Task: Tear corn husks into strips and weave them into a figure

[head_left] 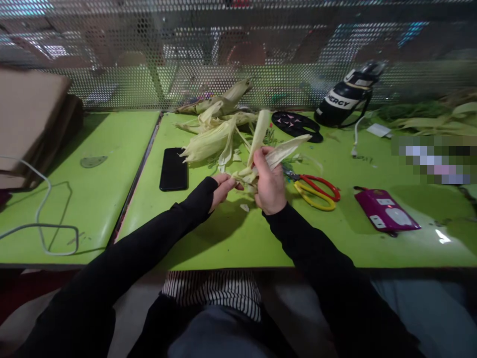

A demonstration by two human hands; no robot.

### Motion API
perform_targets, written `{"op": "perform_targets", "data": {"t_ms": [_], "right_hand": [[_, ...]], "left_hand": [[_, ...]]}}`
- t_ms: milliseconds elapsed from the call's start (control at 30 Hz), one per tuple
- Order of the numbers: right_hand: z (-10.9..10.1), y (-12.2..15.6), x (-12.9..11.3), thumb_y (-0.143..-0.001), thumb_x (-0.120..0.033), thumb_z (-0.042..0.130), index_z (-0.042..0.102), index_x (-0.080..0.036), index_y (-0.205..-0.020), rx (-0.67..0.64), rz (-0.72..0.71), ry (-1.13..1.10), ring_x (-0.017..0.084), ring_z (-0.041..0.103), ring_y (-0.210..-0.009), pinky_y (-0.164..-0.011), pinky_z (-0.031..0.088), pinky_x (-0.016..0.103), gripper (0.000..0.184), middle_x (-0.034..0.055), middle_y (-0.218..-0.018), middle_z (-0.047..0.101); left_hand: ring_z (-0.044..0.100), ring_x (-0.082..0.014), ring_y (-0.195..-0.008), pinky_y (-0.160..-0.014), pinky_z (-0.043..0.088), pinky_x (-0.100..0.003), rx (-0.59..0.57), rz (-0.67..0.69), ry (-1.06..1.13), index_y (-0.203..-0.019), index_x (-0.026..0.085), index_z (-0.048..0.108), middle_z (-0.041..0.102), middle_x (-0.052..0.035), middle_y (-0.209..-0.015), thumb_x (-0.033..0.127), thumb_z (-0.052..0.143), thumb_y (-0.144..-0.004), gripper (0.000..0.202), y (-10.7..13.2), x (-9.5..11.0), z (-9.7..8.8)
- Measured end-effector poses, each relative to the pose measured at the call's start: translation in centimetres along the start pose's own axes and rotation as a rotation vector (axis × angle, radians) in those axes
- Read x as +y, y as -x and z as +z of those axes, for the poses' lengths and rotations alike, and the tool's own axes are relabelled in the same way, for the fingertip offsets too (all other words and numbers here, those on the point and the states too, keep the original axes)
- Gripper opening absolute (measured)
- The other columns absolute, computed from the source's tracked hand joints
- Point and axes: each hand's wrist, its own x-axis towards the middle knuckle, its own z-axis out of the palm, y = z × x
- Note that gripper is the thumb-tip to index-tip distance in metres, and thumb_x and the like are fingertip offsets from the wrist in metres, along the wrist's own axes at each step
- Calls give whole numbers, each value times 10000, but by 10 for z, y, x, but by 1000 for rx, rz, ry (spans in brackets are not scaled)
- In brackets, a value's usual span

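Note:
Pale corn husk strips (285, 151) are gathered in my right hand (271, 184), whose fingers close round them. Two long pieces fan up and out from that grip. My left hand (222, 189) pinches the narrow, bunched end of the same husk, a little left of the right hand. Just beyond the hands lies a pile of corn husks (210, 139). Scissors (316, 191) with one red and one yellow handle rest right of my right hand, their blades partly under husk scraps. A black phone (174, 169) lies left of the pile.
A perforated metal screen (122, 74) borders the green table (208, 243) at the back. At right are a purple power strip (387, 209), a black bottle (345, 97) and a black palette-like tray (298, 124). Cardboard (30, 119) and a white cable (48, 189) occupy the left.

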Motion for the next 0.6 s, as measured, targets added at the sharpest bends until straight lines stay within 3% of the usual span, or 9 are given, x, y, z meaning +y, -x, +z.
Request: {"op": "perform_targets", "data": {"t_ms": [133, 267, 367, 433, 500, 600], "right_hand": [[-2, 0, -1, -871, -446, 640, 522, -233, -780, 22, -58, -16, 93, 437, -604, -596, 404, 233, 260, -52, -685, 439], [-3, 6, -5, -895, -450, 623, 570, -231, -803, -152, -73, 150, 99, 438, -594, -564, 389, 241, 243, -46, -670, 462], [-3, 9, -8, -903, -491, 602, 573, -231, -819, -222, -84, 295, 109, 450, -600, -571, 400, 257, 275, -34, -675, 476], [-3, 9, -7, -905, -535, 578, 571, -237, -847, -208, -65, 305, 116, 466, -603, -576, 410, 264, 303, -31, -679, 479], [-5, 7, -5, -904, -566, 559, 572, -244, -882, -170, -34, 274, 121, 493, -613, -582, 421, 265, 324, -29, -689, 490], [-6, 5, -4, -908, -572, 550, 574, -244, -883, -137, -32, 243, 119, 510, -617, -594, 429, 263, 330, -31, -692, 505]], "left_hand": [[428, -86, -505, -517, 363, -218, -91, -2, 26, -832, 148, 625, 487, 30, -555, 440, 498, -909, 328, -1, -4, -2], [587, -110, -679, -670, 470, -242, -93, 6, 112, -808, 144, 570, 633, -30, -759, 296, 580, -836, 155, -3, 0, -6], [459, -66, -497, -508, 375, -211, -81, -99, 108, -783, 173, 496, 546, 26, -659, 288, 541, -855, 143, -1, 8, -10], [349, -56, -458, -465, 300, -211, -58, -94, 46, -772, 179, 501, 454, 55, -598, 346, 519, -889, 205, 0, 12, -12], [341, -65, -485, -481, 298, -219, -26, -54, -2, -805, 173, 539, 425, 58, -585, 389, 533, -897, 235, 1, 14, -13], [411, -83, -526, -516, 342, -225, -5, -10, -31, -1001, 155, 584, 467, 58, -603, 345, 658, -820, 273, 1, 14, -12]]}}
